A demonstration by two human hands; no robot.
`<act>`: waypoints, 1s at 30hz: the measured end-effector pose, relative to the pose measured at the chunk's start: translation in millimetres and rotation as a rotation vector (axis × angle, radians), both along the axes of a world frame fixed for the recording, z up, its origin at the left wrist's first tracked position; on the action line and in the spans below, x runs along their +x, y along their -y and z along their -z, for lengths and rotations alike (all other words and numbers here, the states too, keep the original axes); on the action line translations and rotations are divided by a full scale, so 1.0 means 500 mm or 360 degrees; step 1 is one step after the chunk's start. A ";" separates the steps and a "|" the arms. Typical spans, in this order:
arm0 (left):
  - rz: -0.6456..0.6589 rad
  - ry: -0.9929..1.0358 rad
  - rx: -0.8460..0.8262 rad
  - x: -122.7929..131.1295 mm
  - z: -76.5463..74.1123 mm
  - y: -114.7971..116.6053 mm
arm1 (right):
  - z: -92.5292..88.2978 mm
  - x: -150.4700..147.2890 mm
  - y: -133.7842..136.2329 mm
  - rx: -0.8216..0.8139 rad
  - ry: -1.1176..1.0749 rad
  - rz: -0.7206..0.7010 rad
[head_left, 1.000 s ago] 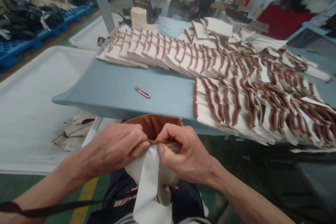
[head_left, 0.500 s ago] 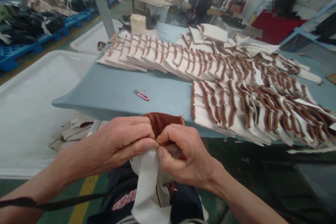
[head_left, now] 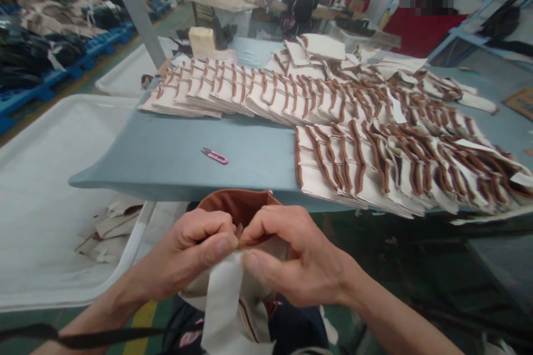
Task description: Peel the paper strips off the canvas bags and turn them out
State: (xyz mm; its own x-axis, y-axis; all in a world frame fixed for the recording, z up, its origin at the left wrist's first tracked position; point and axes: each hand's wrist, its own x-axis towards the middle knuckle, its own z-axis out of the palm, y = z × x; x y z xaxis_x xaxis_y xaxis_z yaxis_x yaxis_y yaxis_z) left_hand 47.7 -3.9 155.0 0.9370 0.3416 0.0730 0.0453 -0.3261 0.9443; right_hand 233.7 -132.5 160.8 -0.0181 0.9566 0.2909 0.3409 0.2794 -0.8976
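Note:
Over my lap hangs a cream fabric pouch, its open top showing a brown inside. Its near edge is pinched by my left hand, fingers curled and thumb on top. Close beside it, my right hand grips the same edge, with its index finger bent over the brown rim and its thumb below. Between the two hands a white strip hangs down the pouch's front. The exact spot under my fingertips is hidden. Pink-handled thread snips lie on the blue-covered table beyond my hands.
Overlapping rows of cream pieces with brown edging cover the table's right and back. On the left stands a white bin with a few fabric pieces. A person is at the far end, near a foam block.
Both hands and the pouch sit slightly lower and further left in view, which has shifted too. My left fingers have curled in more, and my right thumb has moved slightly away from my left thumb.

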 end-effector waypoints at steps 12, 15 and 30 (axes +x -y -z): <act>-0.0242 0.0112 -0.0629 0.006 0.062 0.028 | 0.021 0.007 -0.001 0.0405 0.0695 0.0065; -0.0203 0.0094 -0.0676 0.009 0.062 0.022 | 0.022 0.014 0.007 0.0478 0.0831 0.0099; 0.0271 -0.0179 0.1076 -0.042 -0.057 0.010 | 0.002 -0.006 0.025 0.0634 0.1089 0.0094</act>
